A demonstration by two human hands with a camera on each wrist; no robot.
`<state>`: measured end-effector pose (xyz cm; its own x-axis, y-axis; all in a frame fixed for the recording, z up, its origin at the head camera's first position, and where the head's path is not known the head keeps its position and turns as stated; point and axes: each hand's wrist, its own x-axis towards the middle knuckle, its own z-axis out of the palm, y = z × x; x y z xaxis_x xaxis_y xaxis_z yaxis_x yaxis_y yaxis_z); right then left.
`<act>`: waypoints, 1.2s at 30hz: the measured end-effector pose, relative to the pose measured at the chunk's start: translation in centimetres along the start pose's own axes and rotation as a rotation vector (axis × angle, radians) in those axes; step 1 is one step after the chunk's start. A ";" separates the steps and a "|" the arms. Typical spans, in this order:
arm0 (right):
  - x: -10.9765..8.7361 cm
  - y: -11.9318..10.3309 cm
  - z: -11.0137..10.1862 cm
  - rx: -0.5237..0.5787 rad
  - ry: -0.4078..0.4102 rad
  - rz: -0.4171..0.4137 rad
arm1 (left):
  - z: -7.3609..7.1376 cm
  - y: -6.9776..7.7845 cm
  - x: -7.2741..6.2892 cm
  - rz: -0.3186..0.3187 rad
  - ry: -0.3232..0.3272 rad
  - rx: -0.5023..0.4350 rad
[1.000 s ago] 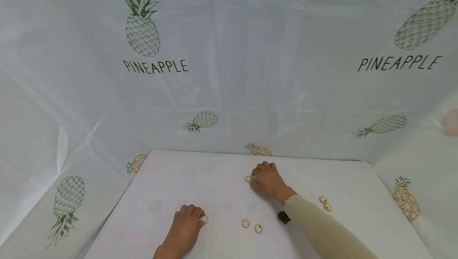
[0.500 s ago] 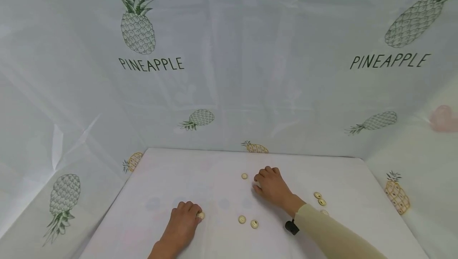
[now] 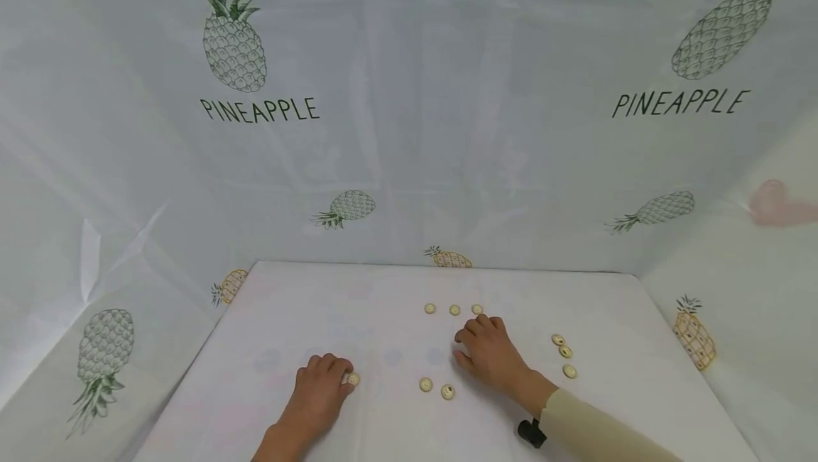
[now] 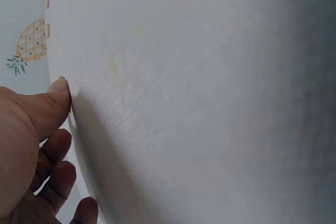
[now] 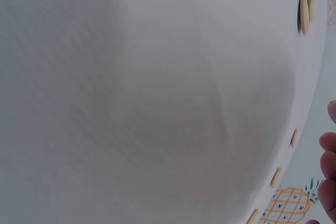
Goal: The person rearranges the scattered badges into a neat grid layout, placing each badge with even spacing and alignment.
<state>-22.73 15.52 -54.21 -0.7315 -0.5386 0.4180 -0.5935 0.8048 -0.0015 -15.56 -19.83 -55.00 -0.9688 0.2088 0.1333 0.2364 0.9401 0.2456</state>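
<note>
In the head view, my left hand [image 3: 314, 394] rests on the white table, its thumb and forefinger pinching a small pale-yellow button-like disc [image 3: 353, 379]. Only a sliver of that disc shows past the thumb in the left wrist view. My right hand [image 3: 491, 355], fingers loosely bent, is over the table with nothing visible in its grasp. Just beyond it lies a row of three similar discs, its right-hand disc [image 3: 477, 309] close to the fingers. Between the hands are two more, a left disc [image 3: 425, 384] and a disc with a dark spot [image 3: 448, 392].
Right of the right forearm lie two touching discs [image 3: 562, 346] and a single disc [image 3: 570, 371]. A black device [image 3: 531, 433] hangs below the right wrist. Pineapple-printed white sheeting [image 3: 396, 128] rises behind and beside the table [image 3: 307, 306].
My right hand has let go of the row's left-hand disc and drawn back toward me, uncovering the other two in that row. The left hand keeps pinching its disc. The head view has shifted slightly.
</note>
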 end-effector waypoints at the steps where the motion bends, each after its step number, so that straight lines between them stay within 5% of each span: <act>1: -0.3 -0.2 -0.1 0.003 0.002 -0.003 | 0.0 -0.1 0.0 -0.008 -0.006 -0.013; 14: -2.7 -2.3 -0.6 0.059 -0.039 0.004 | 0.3 -1.2 0.3 -0.104 -0.033 -0.203; 24: -3.5 -2.7 -0.8 0.070 -0.044 0.008 | 0.0 -0.2 0.3 0.070 0.005 -0.002; 36: -3.3 -3.6 -0.4 0.046 -0.121 -0.052 | 0.3 0.0 0.2 0.056 0.029 0.044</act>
<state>-18.03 14.54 -55.23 -0.7326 -0.6080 0.3060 -0.6446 0.7641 -0.0252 -15.73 -19.69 -55.21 -0.9515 0.2540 0.1737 0.2859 0.9384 0.1942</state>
